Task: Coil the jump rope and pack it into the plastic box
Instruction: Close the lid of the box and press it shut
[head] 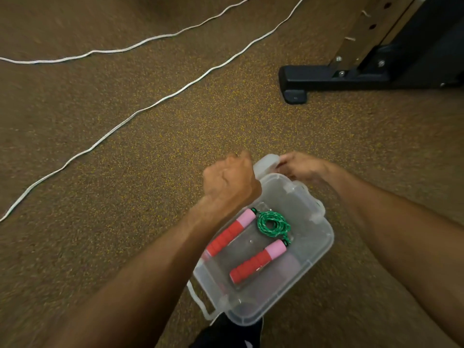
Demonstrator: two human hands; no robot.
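The clear plastic box (319,244) sits on the floor between my forearms. Inside lies the jump rope: its green cord (273,223) is coiled in a small bundle, and the two red and pink handles (258,261) lie side by side. My right hand (301,167) grips the white latch (266,164) at the box's far end. My left hand (231,182) is curled into a fist over the far left corner of the box. Its fingers are hidden, so what it holds does not show. A second white latch (198,301) sticks out at the near end.
A long white cord (155,105) runs in two lines across the speckled brown floor on the left. The black foot of a metal equipment frame (326,79) stands at the far right. A dark shoe (226,332) touches the box's near end.
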